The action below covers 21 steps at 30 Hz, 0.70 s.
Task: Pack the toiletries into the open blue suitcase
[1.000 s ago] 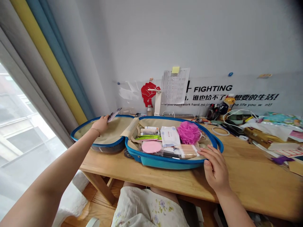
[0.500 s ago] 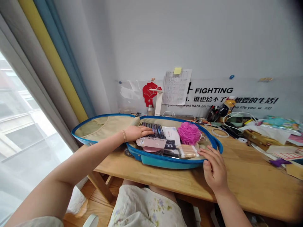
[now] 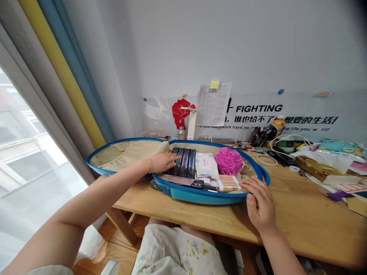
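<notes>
An opened blue suitcase point(image 3: 200, 196) with a beige lining lies on the table. My left hand point(image 3: 162, 162) reaches over its left side, fingers stretched out and touching a dark pack of what look like toothbrushes point(image 3: 184, 164). Along the near wall, a flat pink-and-black box point(image 3: 183, 181) lies partly under that pack. Right of the pack are a white soft packet point(image 3: 206, 165), a bright pink bath puff point(image 3: 229, 160) and a bundle of cotton swabs point(image 3: 228, 182). My right hand point(image 3: 260, 204) rests on the near right rim with its fingers extended, holding nothing.
The suitcase's other half point(image 3: 129, 152) lies open to the left. A white lamp point(image 3: 191, 124) and a small bottle point(image 3: 181, 133) stand behind. Cables, pens, a drink bottle point(image 3: 277, 128) and a brown case point(image 3: 312, 168) crowd the right side of the wooden table point(image 3: 292, 214).
The pink-and-black box has gone from lying tilted over the pack to flat along the near wall. A pink rounded thing beneath it is out of sight. My left hand shifted slightly left; the right stayed.
</notes>
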### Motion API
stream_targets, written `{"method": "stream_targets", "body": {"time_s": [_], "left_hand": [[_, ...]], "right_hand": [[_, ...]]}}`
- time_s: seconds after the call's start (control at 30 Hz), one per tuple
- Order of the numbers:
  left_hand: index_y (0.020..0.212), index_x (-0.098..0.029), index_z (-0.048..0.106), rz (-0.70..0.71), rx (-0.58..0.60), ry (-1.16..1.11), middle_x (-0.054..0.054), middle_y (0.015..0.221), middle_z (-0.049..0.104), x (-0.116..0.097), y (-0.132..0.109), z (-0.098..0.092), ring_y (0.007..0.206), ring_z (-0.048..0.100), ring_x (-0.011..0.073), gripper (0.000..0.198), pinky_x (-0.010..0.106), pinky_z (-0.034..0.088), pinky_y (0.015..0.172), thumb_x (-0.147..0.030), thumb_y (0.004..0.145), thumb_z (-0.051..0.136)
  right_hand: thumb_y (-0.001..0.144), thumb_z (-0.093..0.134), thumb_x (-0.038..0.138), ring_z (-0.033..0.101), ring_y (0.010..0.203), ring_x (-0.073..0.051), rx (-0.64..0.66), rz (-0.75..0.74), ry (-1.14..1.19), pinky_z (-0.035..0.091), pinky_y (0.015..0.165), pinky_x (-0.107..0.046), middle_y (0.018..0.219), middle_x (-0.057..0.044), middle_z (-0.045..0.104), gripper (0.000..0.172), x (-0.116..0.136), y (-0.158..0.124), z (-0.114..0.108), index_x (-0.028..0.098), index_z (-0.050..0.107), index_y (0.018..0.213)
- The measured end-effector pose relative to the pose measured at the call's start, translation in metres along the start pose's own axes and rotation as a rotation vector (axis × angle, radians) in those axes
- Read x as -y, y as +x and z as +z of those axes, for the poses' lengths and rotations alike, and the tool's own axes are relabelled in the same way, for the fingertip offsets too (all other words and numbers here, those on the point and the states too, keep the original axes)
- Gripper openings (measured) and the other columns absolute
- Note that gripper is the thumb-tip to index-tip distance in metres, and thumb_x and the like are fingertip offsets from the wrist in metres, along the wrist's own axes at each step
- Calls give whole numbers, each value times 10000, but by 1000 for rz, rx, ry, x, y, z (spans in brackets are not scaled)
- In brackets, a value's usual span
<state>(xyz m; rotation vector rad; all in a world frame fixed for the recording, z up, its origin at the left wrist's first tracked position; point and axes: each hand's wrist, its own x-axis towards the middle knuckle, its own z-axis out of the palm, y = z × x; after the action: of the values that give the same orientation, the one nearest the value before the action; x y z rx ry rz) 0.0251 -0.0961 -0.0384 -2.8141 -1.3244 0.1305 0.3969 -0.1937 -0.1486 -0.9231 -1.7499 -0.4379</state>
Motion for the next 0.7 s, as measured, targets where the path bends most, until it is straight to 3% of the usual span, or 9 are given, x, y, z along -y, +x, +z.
{"method": "stream_targets", "body": {"time_s": [0.13,0.23,0.3,0.37,0.5,0.6,0.7], "left_hand": [[1504,-236,306,-34,202,-158,103,1537,344,-21,-4,2,1415,334,275,544,520,260,1136,-436,1008,205],[1494,-238,330,-58,215,-198,95,1539,345,-23,-5,1,1423,317,263,551,511,233,1153,-456,1009,184],[1474,-240,374,-60,105,-212,78,1536,359,-21,-10,1,1428,309,238,548,468,229,1167,-454,1010,175],[1450,-252,414,-90,-96,-213,59,1544,351,-19,-22,5,1439,285,224,542,453,228,1172,-448,1010,166],[1377,-269,506,-292,-486,-146,61,1496,437,-8,-74,27,1412,338,244,516,521,258,1146,-433,1002,191],[1295,-275,574,-470,-607,-33,73,1408,539,7,-121,52,1367,406,273,471,582,245,1130,-427,984,255],[1246,-275,593,-551,-609,25,73,1331,604,20,-153,73,1332,451,282,441,607,223,1127,-424,965,288]], "right_hand": [[907,415,212,556,1190,-276,10,5,-12,436,1012,-509,1084,-87,673,283,0,0,0,227,632,1088],[912,407,233,555,1193,-279,14,20,-16,430,1021,-520,1081,-91,675,288,0,0,0,223,638,1084],[914,402,243,554,1193,-280,16,28,-17,426,1022,-526,1081,-94,676,293,0,0,1,221,641,1083],[912,406,235,555,1189,-277,16,20,-15,429,1014,-522,1082,-95,676,292,-1,0,1,221,638,1089],[912,397,203,550,1199,-271,16,-16,-67,415,1017,-508,1089,-98,676,298,0,1,-1,218,618,1111],[914,402,197,556,1198,-264,6,-41,-185,316,1090,-526,1092,-97,685,294,11,5,-3,214,603,1129],[916,448,243,584,1150,-242,72,-156,-204,289,1107,-481,1075,-81,698,256,36,16,0,212,604,1116]]}}
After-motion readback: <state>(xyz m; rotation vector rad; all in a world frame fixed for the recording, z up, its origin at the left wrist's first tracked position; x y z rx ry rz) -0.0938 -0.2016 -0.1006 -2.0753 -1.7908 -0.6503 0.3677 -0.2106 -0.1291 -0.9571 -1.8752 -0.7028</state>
